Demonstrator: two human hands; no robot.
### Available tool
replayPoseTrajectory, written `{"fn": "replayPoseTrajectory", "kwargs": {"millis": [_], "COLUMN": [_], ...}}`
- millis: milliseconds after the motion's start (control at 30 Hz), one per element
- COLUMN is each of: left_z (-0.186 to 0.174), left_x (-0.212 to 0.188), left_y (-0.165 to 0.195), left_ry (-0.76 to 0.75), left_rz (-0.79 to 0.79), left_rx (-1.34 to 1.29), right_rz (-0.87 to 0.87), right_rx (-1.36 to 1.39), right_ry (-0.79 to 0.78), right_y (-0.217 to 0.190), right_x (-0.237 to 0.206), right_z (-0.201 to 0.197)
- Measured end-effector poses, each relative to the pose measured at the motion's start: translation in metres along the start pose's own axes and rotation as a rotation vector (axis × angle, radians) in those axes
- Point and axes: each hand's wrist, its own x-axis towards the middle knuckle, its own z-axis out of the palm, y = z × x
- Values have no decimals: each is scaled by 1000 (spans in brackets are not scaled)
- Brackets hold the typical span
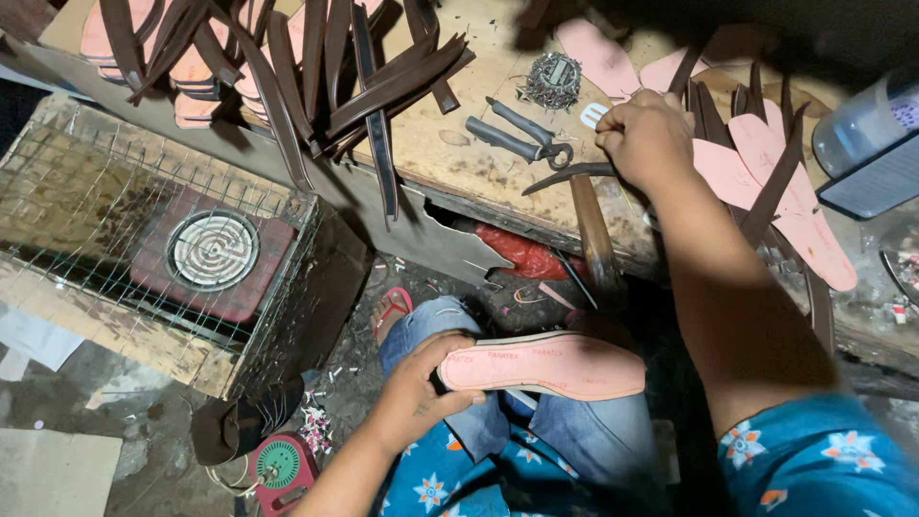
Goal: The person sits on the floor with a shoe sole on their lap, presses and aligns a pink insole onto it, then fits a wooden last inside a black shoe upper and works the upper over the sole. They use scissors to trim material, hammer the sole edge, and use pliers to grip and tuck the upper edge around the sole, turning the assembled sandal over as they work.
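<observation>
Sitting under a wire cage (86, 172), a red coil heater (212, 251); resting on the bench, pliers (517, 134), nail pile (552, 80), brown straps (373, 91).

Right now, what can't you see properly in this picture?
Head view:
- Right hand: its closed fingers hide whatever it grips.
- Hammer: the handle's lower end fades into shadow.
- Pink insole: the left hand covers its heel end.
- Bottle: cut off by the right edge.

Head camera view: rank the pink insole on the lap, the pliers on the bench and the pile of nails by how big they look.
1. pink insole, though it lies nearest the camera
2. pliers
3. pile of nails
</observation>
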Motion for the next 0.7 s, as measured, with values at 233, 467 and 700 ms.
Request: {"fn": "replayPoseTrajectory", "kwargs": {"millis": [233, 467, 700], "left_z": [1, 4, 5], "left_x": [3, 5, 4], "left_y": [-5, -11, -9], "left_ry": [-4, -12, 0], "left_rz": [-14, -28, -51], "left_rx": [-1, -2, -22], "right_rz": [16, -43, 87], "right_rx": [22, 62, 187], "right_ry": [-96, -1, 166], "right_y": [11, 5, -18], "right_x": [12, 22, 49], "right_z": [12, 28, 44]}}
